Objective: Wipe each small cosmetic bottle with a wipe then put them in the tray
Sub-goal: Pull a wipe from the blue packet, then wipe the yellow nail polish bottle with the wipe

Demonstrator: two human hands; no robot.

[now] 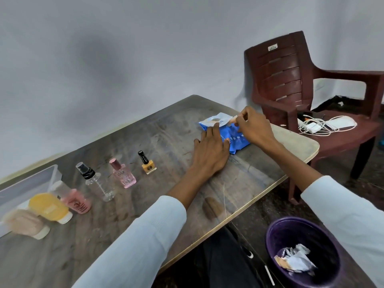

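Blue wipe pack (pixel 236 140) soft, crinkly, far right on counter (pixel 145 204); left hand (pixel 209 154) presses it flat, fingers straight; right hand (pixel 255 127) fingers pinch peel-flap. Bottles left, untouched.

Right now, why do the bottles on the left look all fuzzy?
Head view: the tan tube and yellow tube sit at the wide lens's edge, smeared and stretched; the yellow nail polish nearer the middle is sharper; the table edge bows; the light is soft and dim.

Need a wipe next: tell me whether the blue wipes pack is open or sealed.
Open: the right hand pinches the peeled-back flap of the wipes pack.
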